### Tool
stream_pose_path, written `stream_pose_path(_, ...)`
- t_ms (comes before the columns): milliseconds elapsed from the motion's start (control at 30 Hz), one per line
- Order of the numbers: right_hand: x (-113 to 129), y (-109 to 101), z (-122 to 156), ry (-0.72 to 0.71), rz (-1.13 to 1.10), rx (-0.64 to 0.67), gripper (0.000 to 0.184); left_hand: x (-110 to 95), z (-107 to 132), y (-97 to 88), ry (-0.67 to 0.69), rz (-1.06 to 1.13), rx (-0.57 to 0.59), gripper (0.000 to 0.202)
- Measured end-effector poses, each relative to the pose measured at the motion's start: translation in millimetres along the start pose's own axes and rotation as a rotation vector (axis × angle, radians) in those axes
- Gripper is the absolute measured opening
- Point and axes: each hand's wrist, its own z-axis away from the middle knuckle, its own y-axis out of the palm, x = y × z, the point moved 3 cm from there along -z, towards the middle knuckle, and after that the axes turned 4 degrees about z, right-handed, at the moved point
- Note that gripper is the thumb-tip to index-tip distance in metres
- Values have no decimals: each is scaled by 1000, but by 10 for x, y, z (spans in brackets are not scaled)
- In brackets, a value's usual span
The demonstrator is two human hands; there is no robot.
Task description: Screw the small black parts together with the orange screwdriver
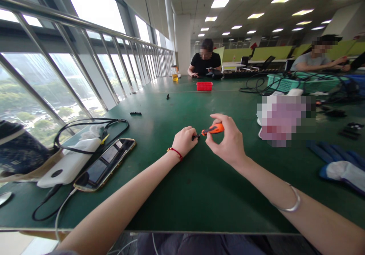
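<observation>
My right hand grips an orange and black screwdriver by its handle, with the forefinger raised over it. The tool lies nearly level and its tip points left. My left hand is closed around a small black part, of which only an end shows beside the fingers. Screwdriver tip and black part meet or almost meet; I cannot tell which. Both hands are over the middle of the green table.
On the left lie a phone, a white power bank and looped black cable. Small black pieces lie farther off. A red basket stands ahead, a green basket at right. Blue-white gloves lie near right. Two people sit beyond.
</observation>
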Motion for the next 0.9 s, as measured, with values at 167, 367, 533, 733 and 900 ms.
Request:
stream_pose_path(167,-3,27,10,133,-1,132,21,-12,2,-10,-3,-10,-1,11)
stream_pose_path(367,7,25,25,19,-97,22,37,-16,1,-18,-23,-18,28,8)
stream_pose_path(533,14,27,15,-84,53,-17,57,-16,2,-20,-15,-16,33,9)
stream_pose_path(733,80,39,12,-81,229,21,80,-57,9,-70,10,-52,37,11)
stream_pose_path(900,93,39,8,-66,265,55,94,-75,17,-98,5,-49,53,14)
